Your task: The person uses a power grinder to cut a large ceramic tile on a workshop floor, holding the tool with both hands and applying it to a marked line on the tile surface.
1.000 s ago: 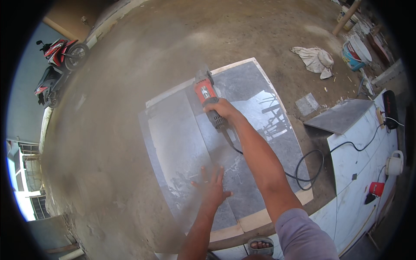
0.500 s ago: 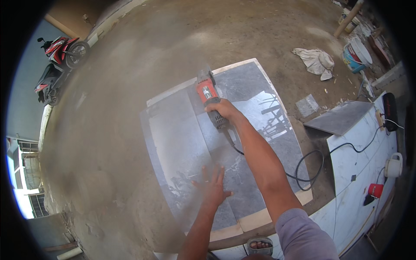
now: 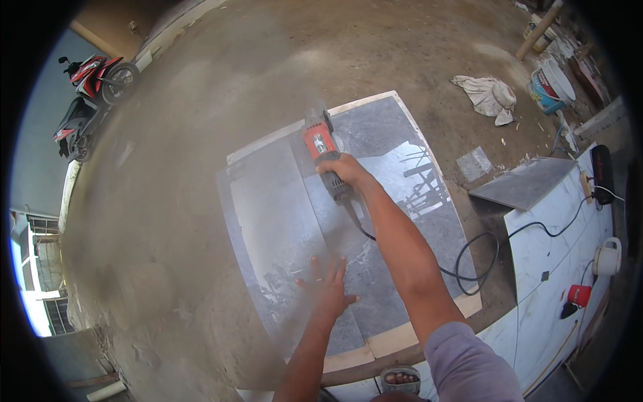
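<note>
My right hand (image 3: pixel 343 169) grips a red and black angle grinder (image 3: pixel 317 141), its head at the upper edge of grey tiles (image 3: pixel 375 281) stacked on a pale board. A haze of dust hangs over the grinder and the left half of the tiles, blurring them. Below the tool, my left hand (image 3: pixel 328 285) rests with fingers spread on the tile, beside a straight seam or line running lengthwise. The grinder's cord (image 3: pixel 457 275) loops over the right side of the tiles toward a black pouch-like object (image 3: pixel 602 173).
A tilted grey tile (image 3: pixel 522 181) lies by white tiles (image 3: pixel 549 261) holding a white jug (image 3: pixel 607 256) and red container (image 3: pixel 579 295). Cloth (image 3: pixel 485 97), a bucket (image 3: pixel 551 86) and a post (image 3: pixel 539 27) are upper right. A motorbike (image 3: pixel 94 84) stands far left. My sandaled foot (image 3: pixel 400 380) shows below.
The grinder in my right hand has shifted very slightly rightward, and the dust haze has drifted a little. My left hand has stayed in place.
</note>
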The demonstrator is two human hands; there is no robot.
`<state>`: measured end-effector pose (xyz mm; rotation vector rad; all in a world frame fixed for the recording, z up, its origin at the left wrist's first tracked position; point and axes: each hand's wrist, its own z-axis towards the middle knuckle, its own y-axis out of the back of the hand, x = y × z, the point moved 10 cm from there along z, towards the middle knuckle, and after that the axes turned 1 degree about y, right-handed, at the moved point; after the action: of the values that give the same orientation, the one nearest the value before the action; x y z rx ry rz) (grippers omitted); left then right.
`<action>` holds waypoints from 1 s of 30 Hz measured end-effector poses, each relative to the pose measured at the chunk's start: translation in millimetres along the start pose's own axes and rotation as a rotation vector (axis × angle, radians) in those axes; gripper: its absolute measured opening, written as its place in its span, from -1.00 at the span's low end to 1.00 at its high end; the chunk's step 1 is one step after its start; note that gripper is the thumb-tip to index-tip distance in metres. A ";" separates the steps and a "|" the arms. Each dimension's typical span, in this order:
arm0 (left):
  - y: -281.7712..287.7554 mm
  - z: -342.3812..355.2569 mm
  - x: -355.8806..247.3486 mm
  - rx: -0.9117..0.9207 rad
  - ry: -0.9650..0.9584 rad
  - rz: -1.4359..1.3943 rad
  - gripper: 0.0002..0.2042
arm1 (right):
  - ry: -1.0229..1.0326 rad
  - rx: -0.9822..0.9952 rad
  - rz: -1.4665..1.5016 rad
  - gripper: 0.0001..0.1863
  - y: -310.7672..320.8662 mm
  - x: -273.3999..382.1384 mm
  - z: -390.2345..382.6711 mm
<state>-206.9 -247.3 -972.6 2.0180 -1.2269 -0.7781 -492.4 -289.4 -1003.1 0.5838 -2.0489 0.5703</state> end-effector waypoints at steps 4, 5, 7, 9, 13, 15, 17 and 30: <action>0.8 -0.9 1.1 0.012 0.006 -0.003 0.15 | 0.009 0.000 0.007 -0.66 -1.0 -4.1 -5.3; 1.2 -0.9 0.1 0.012 0.005 -0.003 0.15 | 0.008 0.005 -0.001 -0.67 0.0 -5.1 -4.8; 1.2 -0.9 -0.6 0.012 0.003 0.006 0.15 | 0.007 0.010 -0.008 -0.68 0.0 -4.2 -4.9; 0.4 -1.1 0.8 0.013 0.005 0.003 0.15 | -0.023 0.020 0.001 -0.69 -2.7 -3.2 -5.7; 2.0 -0.7 -2.4 0.023 -0.002 -0.001 0.14 | -0.017 0.014 -0.001 -0.71 -0.1 1.5 -2.2; 1.0 -1.1 -0.6 0.021 0.004 -0.009 0.15 | -0.049 0.016 0.024 -0.70 -2.8 2.8 -5.0; 2.5 -0.8 -0.4 0.014 0.005 -0.016 0.15 | -0.056 0.015 0.019 -0.69 -3.9 1.4 -8.4; -0.8 -0.5 1.5 0.027 0.021 -0.027 0.15 | -0.003 0.019 0.030 -0.70 -1.8 -5.0 -8.9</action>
<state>-205.5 -248.3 -973.2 2.0634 -1.2059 -0.7554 -483.3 -284.6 -1002.7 0.5669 -2.0603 0.6076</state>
